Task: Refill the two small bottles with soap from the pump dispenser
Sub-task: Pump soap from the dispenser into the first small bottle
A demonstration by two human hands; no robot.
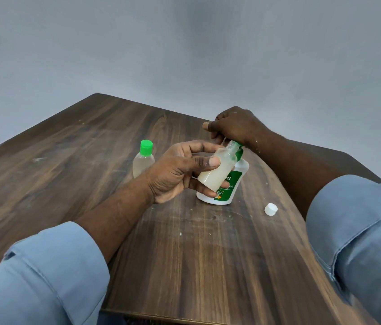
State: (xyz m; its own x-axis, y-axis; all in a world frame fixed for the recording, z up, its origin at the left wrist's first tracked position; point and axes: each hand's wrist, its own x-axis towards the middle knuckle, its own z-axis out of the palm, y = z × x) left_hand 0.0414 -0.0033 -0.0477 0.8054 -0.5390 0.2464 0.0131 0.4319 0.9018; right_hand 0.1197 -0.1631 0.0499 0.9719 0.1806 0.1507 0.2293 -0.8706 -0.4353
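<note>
Sleeve (44,277) | left hand (175,171) grips small bottle (213,170), mouth tilted up-right | right hand (234,125) seemingly clasps pump dispenser (234,181)

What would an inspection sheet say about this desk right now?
Surface: wooden table, white specks scattered on it.
Job's things: pump dispenser upright; uncapped bottle, part-filled with milky soap, tilted with its mouth at the green spout; green-capped bottle standing to the left.
Clutter: loose white cap lying right of the dispenser.
Grippers: left hand holds the uncapped bottle; right hand curls over the dispenser's top.
Cables: nothing seen.
Surroundings: plain grey wall; blue sleeves.
</note>
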